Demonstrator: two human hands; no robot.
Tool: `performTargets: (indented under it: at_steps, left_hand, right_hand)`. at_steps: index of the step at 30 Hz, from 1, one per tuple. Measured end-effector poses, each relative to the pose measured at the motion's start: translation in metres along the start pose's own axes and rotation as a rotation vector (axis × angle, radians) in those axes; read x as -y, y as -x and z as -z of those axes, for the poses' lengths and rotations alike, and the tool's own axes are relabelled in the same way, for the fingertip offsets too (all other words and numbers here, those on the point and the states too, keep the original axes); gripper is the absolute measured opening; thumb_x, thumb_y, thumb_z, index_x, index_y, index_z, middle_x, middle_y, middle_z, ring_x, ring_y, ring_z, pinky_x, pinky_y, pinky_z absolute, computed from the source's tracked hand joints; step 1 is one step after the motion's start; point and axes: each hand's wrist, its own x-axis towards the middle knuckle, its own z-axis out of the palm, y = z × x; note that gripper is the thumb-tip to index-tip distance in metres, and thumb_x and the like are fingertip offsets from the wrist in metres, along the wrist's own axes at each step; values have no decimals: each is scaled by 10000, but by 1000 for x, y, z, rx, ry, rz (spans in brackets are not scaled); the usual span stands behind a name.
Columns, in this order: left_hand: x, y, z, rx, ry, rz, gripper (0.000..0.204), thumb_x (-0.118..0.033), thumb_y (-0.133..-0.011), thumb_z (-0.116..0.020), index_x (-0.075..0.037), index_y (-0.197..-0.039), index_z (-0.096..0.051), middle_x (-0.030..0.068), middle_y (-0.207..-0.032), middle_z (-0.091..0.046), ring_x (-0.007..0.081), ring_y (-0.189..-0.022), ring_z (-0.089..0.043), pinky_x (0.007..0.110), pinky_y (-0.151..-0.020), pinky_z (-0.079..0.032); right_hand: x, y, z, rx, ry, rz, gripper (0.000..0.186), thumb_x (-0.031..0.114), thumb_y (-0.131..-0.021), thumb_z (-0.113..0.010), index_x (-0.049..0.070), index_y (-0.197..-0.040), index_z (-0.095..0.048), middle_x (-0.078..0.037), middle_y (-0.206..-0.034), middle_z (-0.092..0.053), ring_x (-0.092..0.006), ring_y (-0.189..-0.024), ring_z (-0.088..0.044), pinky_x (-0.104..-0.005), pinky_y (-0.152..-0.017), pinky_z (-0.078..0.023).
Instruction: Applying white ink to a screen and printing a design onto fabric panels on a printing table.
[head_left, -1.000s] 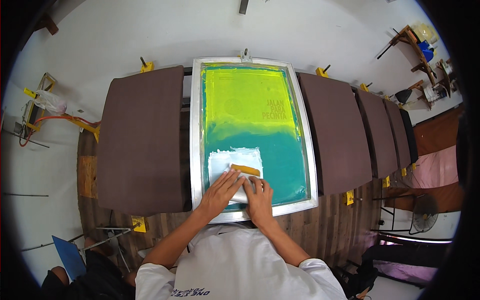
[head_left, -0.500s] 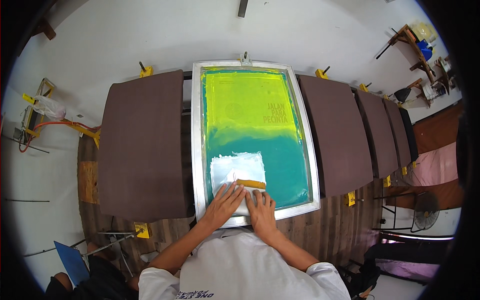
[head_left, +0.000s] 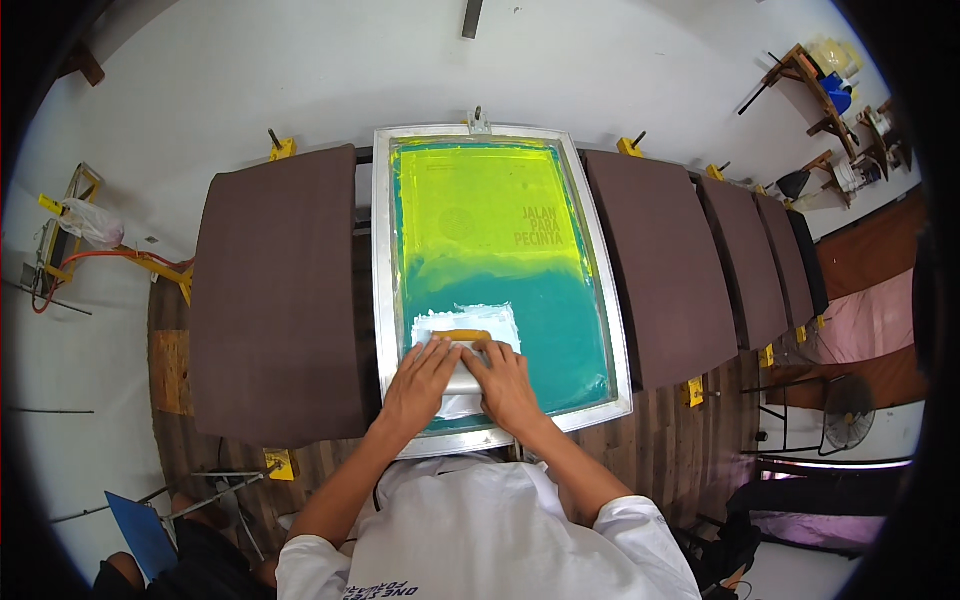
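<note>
A screen-printing frame [head_left: 614,330] with silvery metal edges lies in front of me. Its mesh [head_left: 560,310] is yellow-green at the far part and teal nearer to me. White ink [head_left: 490,313] forms a rough-edged patch on the near part. Over that patch both my hands grip a squeegee [head_left: 463,380] with a pale body and an amber blade [head_left: 460,336]. My left hand [head_left: 420,385] is closed on its left side, my right hand [head_left: 503,385] on its right side, with the thumbs toward the middle. The blade's edge points away from me.
Brown-covered boards flank the frame: one board [head_left: 275,300] on the left, several to the right [head_left: 660,270]. Yellow brackets [head_left: 694,392] stick out along their ends. A fan [head_left: 849,410] stands at the right. At the lower left, another person's legs [head_left: 180,560] show beside a blue panel [head_left: 138,535].
Both hands and the squeegee have moved away from me and a little left across the white patch. The squeegee now sits straighter, and its pale body shows between my hands.
</note>
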Motion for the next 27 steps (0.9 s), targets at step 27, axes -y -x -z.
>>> performTargets:
  at_steps: [27]
  left_hand:
    - [-2,5,-14,-72,238,-21,693,164,-719,-547,-1,-1391,-514,186,-1448,-499,330,-1390,-428,443,-1169,-326]
  right_hand:
    - [17,7,5,-84,350,-9,475,57,-851,-546,81,-1324,-537,-160,-1237,-531,-314,-1133,-506,-486,-926,-381]
